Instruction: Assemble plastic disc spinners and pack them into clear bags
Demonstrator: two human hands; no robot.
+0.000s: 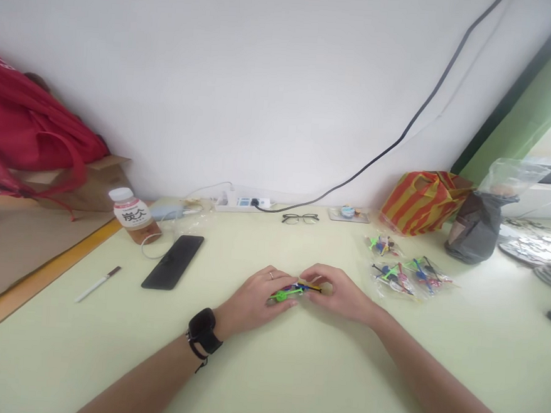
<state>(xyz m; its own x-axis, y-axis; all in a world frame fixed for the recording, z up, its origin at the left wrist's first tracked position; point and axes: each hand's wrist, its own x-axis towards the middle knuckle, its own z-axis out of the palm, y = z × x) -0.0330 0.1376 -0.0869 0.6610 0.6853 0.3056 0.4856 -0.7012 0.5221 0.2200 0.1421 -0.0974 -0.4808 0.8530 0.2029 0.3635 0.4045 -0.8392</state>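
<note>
At the far left we note a red bag (22,119) resting on a cardboard box (98,181), off the table (292,377). On the table's left part stand a bottle (132,215) with a white cap and, nearer the front edge, a thin white stick (96,284) lying flat. To the right of these a black phone (173,261) lies face up, apart from both hands. Behind it, against the wall, lies a white power strip (242,202) with a black cable (403,137) running up the wall. A pair of glasses (300,218) lies just right of the strip.

At the centre, the left hand (254,302), with a dark watch (203,333) on its wrist, rests on the table. Its grip is closed on the left end of a small plastic toy (293,291) with green and blue parts. The toy lies low over the table between the two hands. The right hand (340,293) meets it from the other side, with its grip closed on the right end. The fingertips of both hands nearly touch over the toy.

Further right, near the right hand but clear of it, lie clear packets (405,273) holding similar coloured pieces. Behind them stand a red and yellow striped bag (422,201) and a grey pouch (476,230).
</note>
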